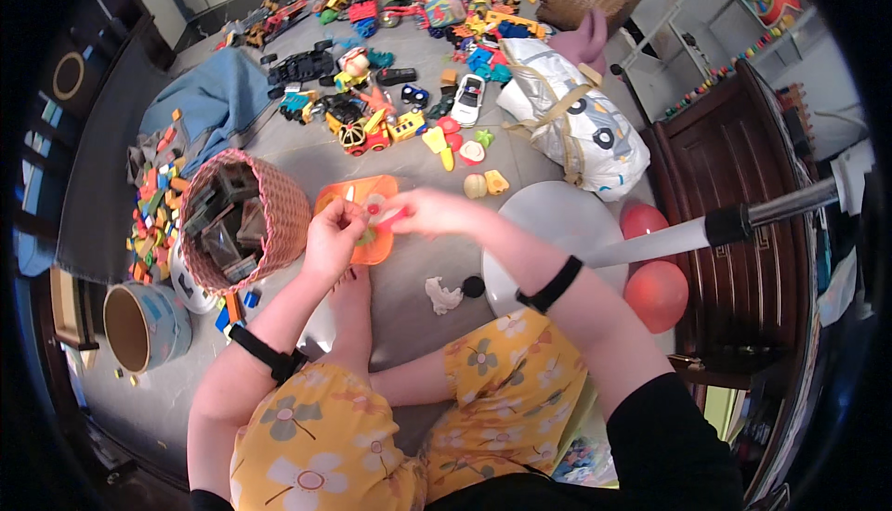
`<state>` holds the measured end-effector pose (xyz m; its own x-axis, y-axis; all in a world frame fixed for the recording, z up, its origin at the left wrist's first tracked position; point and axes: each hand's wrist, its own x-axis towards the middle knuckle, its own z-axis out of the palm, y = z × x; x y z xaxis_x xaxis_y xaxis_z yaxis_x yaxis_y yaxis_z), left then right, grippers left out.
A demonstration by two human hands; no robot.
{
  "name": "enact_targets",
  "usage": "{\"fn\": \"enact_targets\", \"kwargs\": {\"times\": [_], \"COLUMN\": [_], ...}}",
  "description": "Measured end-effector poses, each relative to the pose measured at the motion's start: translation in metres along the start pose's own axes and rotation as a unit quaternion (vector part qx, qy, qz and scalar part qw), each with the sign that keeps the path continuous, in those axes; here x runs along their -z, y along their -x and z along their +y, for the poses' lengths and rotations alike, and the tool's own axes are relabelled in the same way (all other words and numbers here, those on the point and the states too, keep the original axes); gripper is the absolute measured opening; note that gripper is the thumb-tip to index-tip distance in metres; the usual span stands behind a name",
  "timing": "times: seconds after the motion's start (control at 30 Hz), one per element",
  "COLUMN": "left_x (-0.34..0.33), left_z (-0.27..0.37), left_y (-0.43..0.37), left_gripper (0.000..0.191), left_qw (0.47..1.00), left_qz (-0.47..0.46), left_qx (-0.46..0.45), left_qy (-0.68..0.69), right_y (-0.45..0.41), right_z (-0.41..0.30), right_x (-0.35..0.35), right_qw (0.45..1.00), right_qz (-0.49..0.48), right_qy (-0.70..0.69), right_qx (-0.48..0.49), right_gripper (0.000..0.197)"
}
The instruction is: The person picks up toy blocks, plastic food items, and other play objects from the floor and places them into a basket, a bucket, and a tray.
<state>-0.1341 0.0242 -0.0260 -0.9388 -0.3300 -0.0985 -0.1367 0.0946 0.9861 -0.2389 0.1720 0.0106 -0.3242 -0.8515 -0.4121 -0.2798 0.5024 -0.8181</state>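
Note:
My left hand [333, 238] is over the left part of an orange plastic tray [376, 252], its thumb and fingers pinched together. Whether something small sits in that pinch is hard to make out. A small clear piece with a red spot [374, 208] shows beside its fingertips. From the right reaches my right hand [433, 211], blurred, gripping a pinkish-red plastic piece [394, 220] above the tray. Something green [366, 236] lies in the tray, partly hidden by my hands.
Left of the tray stands a pink woven basket [296, 208] holding flat packets. Toy food pieces [471, 153] and a white toy car [467, 100] lie ahead. On the right are a white round base [557, 232] with a pole, red balloons [656, 296] and a silvery bag [592, 128].

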Motion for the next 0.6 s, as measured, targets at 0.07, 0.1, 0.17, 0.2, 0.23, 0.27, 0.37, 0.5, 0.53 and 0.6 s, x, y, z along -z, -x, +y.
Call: {"fn": "enact_targets", "kwargs": {"times": [0.07, 0.1, 0.17, 0.2, 0.23, 0.27, 0.37, 0.5, 0.53, 0.6], "left_x": [-0.001, -0.001, 0.001, 0.005, 0.006, 0.007, 0.016, 0.013, 0.012, 0.012], "left_z": [-0.001, 0.000, 0.003, 0.005, 0.004, 0.008, 0.007, 0.008, 0.010, 0.009], "left_y": [-0.001, -0.001, -0.001, -0.001, -0.002, -0.003, -0.003, -0.005, -0.005, -0.007], "left_gripper": [0.006, 0.006, 0.005, 0.005, 0.005, 0.005, 0.005, 0.006, 0.007, 0.007], "left_qw": [1.000, 1.000, 1.000, 1.000, 1.000, 0.999, 0.999, 1.000, 1.000, 1.000], "left_qz": [-0.004, 0.001, 0.007, 0.012, 0.012, 0.011, 0.016, 0.013, 0.008, 0.007], "left_qx": [-0.003, -0.001, 0.000, -0.005, -0.002, -0.003, 0.000, -0.008, -0.010, -0.012], "left_qy": [-0.004, 0.002, 0.011, 0.014, 0.022, 0.030, 0.035, 0.003, 0.009, 0.018], "right_y": [-0.011, -0.015, -0.015, -0.012, -0.005, 0.005, 0.013, 0.019, 0.018, 0.012], "right_z": [0.014, 0.019, 0.033, 0.040, 0.054, 0.066, 0.113, 0.152, 0.152, 0.148], "right_x": [-0.019, -0.024, -0.015, -0.003, 0.015, 0.034, 0.054, 0.044, 0.040, 0.035], "right_qw": [0.997, 0.997, 0.982, 0.973, 0.966, 0.952, 0.930, 0.917, 0.913, 0.908], "right_qz": [0.027, 0.049, 0.102, 0.165, 0.237, 0.302, 0.322, 0.241, 0.227, 0.210], "right_qy": [0.077, -0.033, -0.129, -0.125, -0.070, 0.006, 0.157, 0.269, 0.290, 0.318], "right_qx": [0.010, 0.050, 0.097, 0.101, 0.077, 0.042, -0.085, -0.170, -0.174, -0.174], "right_gripper": [0.032, 0.033, 0.033, 0.033, 0.033, 0.033, 0.033, 0.047, 0.051, 0.053]}}
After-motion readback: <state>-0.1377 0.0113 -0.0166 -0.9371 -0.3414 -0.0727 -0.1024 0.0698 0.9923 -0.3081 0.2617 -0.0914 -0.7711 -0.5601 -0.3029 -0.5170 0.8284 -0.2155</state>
